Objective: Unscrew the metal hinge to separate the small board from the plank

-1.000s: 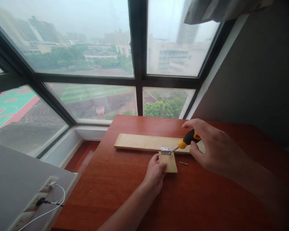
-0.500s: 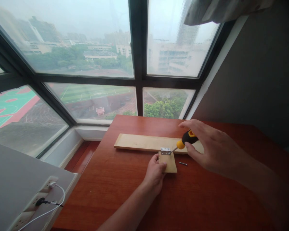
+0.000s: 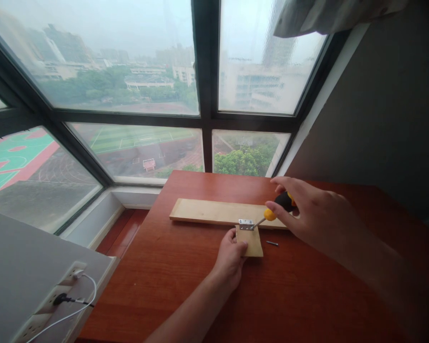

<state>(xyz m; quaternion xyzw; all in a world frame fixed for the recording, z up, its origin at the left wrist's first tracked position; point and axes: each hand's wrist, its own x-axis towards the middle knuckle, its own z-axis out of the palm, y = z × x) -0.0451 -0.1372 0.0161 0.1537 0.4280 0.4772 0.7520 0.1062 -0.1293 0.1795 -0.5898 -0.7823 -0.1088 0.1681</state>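
left hand (image 3: 230,257) pinches a squarish pale-wood board (image 3: 250,243), thumb on top; right hand (image 3: 312,209) half-curls fingers round a yellow-and-black metal-shafted screwdriver (image 3: 270,214) to its right

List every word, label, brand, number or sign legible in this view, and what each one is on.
None: no lettering or numbers can be read anywhere.
Screwdriver: no legible brand on the part of the handle that shows.
Metal bracket, small wooden piece and long board: no readable marks.
Wall sockets: any print is too small to read.
Buildings outside: too hazy to make out any signs.
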